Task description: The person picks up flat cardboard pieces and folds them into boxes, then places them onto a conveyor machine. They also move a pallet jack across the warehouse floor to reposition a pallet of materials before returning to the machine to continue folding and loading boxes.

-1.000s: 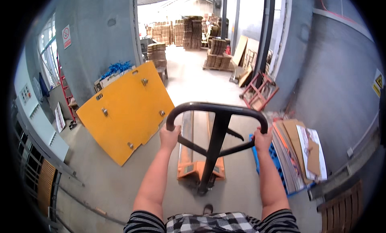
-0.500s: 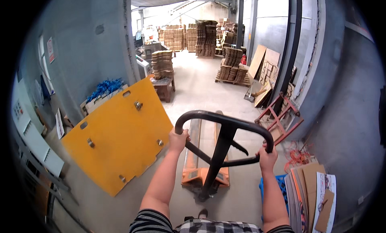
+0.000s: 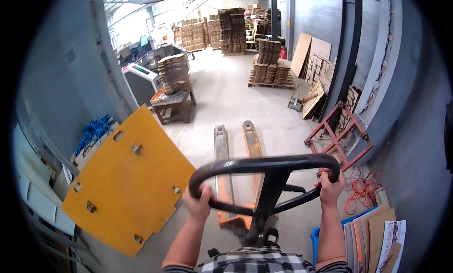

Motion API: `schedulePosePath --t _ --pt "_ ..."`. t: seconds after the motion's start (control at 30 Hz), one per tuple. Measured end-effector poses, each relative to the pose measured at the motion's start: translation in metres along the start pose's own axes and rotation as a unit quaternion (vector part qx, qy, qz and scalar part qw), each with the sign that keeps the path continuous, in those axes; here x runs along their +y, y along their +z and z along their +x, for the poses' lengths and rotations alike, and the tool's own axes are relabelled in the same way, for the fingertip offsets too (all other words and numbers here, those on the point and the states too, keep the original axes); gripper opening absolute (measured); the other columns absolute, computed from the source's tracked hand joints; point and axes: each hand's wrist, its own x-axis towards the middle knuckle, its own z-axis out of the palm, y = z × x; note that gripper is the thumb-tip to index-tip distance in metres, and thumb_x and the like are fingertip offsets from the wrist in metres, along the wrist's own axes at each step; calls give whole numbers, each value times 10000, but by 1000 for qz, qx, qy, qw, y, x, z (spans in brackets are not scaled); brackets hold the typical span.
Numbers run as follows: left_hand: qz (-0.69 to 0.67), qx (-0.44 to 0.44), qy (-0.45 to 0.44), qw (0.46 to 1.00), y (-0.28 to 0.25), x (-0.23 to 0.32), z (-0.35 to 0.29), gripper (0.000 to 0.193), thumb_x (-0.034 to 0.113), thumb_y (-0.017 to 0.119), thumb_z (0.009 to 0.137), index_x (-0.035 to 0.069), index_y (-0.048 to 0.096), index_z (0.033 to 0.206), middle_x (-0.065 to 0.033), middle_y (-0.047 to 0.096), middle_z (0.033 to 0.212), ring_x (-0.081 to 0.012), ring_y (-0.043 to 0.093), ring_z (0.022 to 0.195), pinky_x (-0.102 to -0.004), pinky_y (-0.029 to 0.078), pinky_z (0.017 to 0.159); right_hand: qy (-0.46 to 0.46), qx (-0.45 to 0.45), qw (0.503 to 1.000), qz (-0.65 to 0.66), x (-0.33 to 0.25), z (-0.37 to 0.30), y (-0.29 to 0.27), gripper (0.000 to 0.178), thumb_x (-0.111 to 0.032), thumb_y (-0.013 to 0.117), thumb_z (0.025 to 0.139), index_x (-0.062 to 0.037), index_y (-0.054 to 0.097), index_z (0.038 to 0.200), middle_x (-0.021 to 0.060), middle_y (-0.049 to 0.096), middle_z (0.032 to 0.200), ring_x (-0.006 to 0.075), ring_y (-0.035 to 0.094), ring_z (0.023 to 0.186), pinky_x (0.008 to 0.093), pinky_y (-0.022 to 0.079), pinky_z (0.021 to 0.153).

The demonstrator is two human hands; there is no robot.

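Observation:
Both my hands grip the black loop handle [image 3: 264, 163] of an orange pallet jack. My left hand [image 3: 198, 202] is wrapped round the loop's left side, and my right hand [image 3: 330, 184] round its right side. A small black lever [image 3: 294, 188] sits inside the loop, touched by neither hand. Beyond the handle, the two forks [image 3: 255, 145] of the pallet jack lie low over the floor, pointing away from me, with nothing on them. Its orange base [image 3: 231, 219] is partly hidden behind the handle and shaft.
A yellow board with casters [image 3: 127, 183] leans at the left. Ahead stand a small table [image 3: 173, 103] with stacked cardboard and a loaded pallet [image 3: 271, 86]. At the right are a red metal frame [image 3: 337, 138], an orange cord tangle [image 3: 361, 193] and upright cardboard sheets [image 3: 377, 226].
The handle has tipped nearer to me, with both hands still on it. The forks show more fully, and the table and stacks ahead appear closer.

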Motion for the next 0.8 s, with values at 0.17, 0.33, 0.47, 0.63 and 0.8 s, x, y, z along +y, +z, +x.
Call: schedulePosePath --t 0.17,0.33,0.47,0.63,0.8 --pt "22 69 38 997 30 8 -8 108 13 521 829 32 453 748 -52 449 528 -141 474 416 -286 453 436 -4 -79 997 19 3 45 -9 140 52 533 712 44 551 851 56 563 629 116 539 456 248 464 433" --pt "38 104 30 993 52 -3 28 114 41 539 821 47 445 757 -40 424 529 -151 460 394 -292 447 436 -43 -140 989 4 31 85 2 102 62 536 676 32 556 771 35 545 557 101 549 468 240 455 440" --pt "32 173 -19 984 80 -20 55 181 16 557 822 60 426 707 -37 417 516 -152 452 417 -299 423 438 -74 -131 989 -1 63 116 13 69 60 555 726 -3 549 754 30 550 573 89 540 475 237 444 439" --pt "36 139 26 989 90 -28 31 164 20 560 818 53 441 711 -42 444 510 -148 469 415 -289 439 455 28 -111 992 59 51 109 -6 96 44 563 763 -11 541 839 23 543 618 87 534 496 232 458 478" --pt "99 158 61 981 113 -22 15 125 -9 506 798 46 451 701 -54 465 506 -143 480 386 -281 459 436 40 -41 987 152 74 109 -5 171 21 600 789 -35 522 931 10 538 753 96 538 570 230 475 567"
